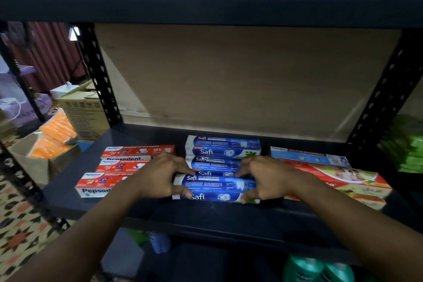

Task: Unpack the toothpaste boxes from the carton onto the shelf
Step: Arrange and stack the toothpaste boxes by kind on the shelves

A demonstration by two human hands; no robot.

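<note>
The left forearm [91, 224] and right forearm [343, 217], both bare, reach forward and converge; the left hand [160, 178] pinches the left end of the front blue Safi toothpaste box [215, 188], fingers curled over, thumb in front; the right hand [267, 182] grips its right end likewise.

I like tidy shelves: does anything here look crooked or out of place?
Mostly neat. Only the red box at the right lies slanted to the shelf edge, unlike the straight Safi boxes; perhaps lens distortion.

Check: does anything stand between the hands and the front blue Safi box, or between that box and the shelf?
Nothing visible does. The left hand and right hand grip the front Safi box by its ends, and it lies at the shelf front, with two more Safi boxes behind.
</note>
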